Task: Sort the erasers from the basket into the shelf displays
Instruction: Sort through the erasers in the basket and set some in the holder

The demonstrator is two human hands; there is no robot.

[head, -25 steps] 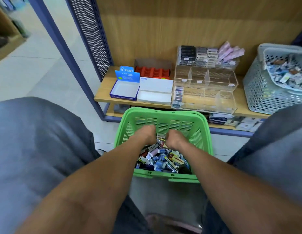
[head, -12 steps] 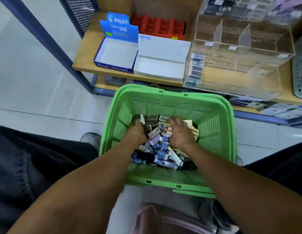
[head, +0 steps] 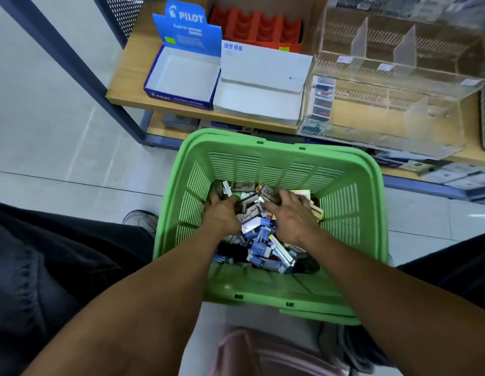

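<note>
Both hands are working inside the green basket (head: 265,294), where the erasers (head: 259,245) are lying in a heap. The left hand (head: 222,215) and right hand (head: 291,218) are digging with curled fingers; whether they are pinching anything, I cannot tell. Beyond, the blue box (head: 181,77) and clear display (head: 393,101) are standing open on the shelf (head: 130,85), probably to receive them.

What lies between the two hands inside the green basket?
In the head view, loose erasers lie between the left hand and the right hand, part of the pile in the green basket.
</note>
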